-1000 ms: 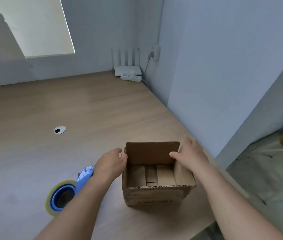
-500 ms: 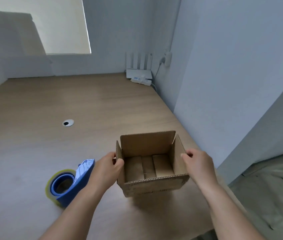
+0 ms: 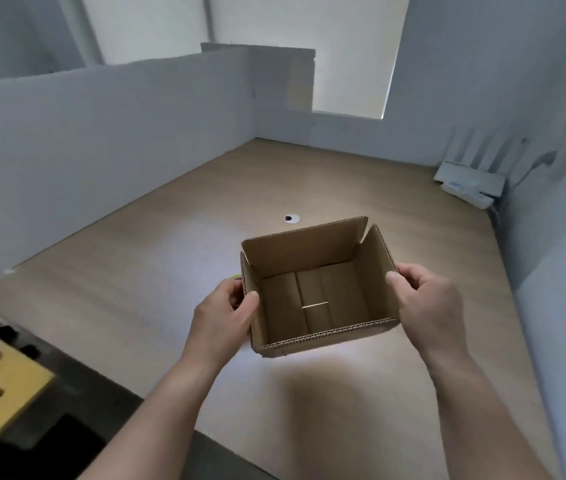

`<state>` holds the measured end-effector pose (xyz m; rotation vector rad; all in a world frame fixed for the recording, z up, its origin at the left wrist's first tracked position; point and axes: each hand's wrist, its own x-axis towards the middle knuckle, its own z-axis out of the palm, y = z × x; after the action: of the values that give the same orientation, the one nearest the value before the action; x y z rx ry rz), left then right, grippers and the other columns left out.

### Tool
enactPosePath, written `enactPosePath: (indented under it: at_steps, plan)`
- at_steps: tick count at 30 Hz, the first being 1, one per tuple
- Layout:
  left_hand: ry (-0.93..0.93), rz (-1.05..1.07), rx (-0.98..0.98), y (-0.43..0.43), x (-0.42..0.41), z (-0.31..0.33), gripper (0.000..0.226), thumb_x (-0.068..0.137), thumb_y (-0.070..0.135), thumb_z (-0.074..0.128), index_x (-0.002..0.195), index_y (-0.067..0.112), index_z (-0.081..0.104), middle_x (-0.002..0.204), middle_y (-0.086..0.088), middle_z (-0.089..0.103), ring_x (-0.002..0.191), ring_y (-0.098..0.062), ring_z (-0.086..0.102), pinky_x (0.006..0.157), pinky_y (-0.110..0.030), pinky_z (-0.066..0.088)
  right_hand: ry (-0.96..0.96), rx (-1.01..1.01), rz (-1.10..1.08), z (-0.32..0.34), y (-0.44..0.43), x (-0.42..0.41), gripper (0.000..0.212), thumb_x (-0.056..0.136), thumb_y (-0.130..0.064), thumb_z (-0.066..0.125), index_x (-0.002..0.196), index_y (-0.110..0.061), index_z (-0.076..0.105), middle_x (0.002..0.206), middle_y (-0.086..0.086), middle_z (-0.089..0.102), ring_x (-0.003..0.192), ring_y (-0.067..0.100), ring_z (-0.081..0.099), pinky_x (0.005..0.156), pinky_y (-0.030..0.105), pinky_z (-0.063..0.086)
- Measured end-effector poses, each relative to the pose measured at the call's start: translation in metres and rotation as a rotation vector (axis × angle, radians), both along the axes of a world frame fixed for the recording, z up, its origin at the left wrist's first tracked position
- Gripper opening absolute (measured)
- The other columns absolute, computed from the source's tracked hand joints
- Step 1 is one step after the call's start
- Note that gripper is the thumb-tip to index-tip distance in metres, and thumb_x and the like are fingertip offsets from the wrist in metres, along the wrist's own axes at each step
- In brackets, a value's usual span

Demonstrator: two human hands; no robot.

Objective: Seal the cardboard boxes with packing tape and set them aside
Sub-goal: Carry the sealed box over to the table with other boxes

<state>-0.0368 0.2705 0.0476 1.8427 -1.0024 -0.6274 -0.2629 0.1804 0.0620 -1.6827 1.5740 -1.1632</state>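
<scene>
Cardboard box (image 3: 312,306) sat on the desk (image 3: 129,292) a second ago. Now it looks lifted, clamped between my left hand (image 3: 226,313) and right hand (image 3: 427,303), thumbs hooked over the side walls. Its top gapes, untaped, so sealing is still ahead.

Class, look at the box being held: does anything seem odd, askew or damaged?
Inside the cardboard box, a thin bright line marks its floor, like light through a gap. The box is tilted between the left hand and right hand; no damage shows.
</scene>
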Motion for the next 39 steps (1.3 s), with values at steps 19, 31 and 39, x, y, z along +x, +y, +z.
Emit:
enactPosePath:
  at_steps: [19, 31, 39]
  plan:
    - [-0.059, 0.822, 0.136, 0.239, 0.120, -0.010, 0.041, 0.096, 0.034, 0.052, 0.128, 0.010, 0.055, 0.119, -0.011, 0.063, 0.118, -0.026, 0.054, 0.081, -0.024, 0.037, 0.119, 0.006, 0.845, -0.017, 0.103, 0.262, 0.017, 0.092, -0.020, 0.058, 0.096, -0.016, 0.074, 0.084, -0.002, 0.068, 0.083, 0.022, 0.061, 0.073, 0.039, 0.051]
    - [-0.235, 0.962, 0.424, 0.364, 0.253, -0.027, 0.035, 0.098, 0.039, 0.040, 0.120, 0.015, 0.053, 0.107, -0.009, 0.065, 0.100, -0.031, 0.059, 0.079, -0.034, 0.045, 0.174, 0.071, 1.038, -0.036, 0.221, 0.426, 0.021, 0.093, -0.021, 0.055, 0.104, -0.014, 0.071, 0.094, 0.000, 0.069, 0.090, 0.019, 0.060, 0.072, 0.029, 0.044]
    - [-0.542, 1.002, 0.663, 0.395, 0.304, -0.029, 0.037, 0.095, 0.045, 0.046, 0.114, 0.021, 0.066, 0.132, -0.001, 0.054, 0.123, -0.025, 0.041, 0.096, -0.037, 0.033, 0.222, 0.052, 1.074, -0.054, 0.259, 0.489, 0.029, 0.097, -0.022, 0.053, 0.121, -0.011, 0.064, 0.110, 0.005, 0.067, 0.088, 0.013, 0.052, 0.070, 0.022, 0.037]
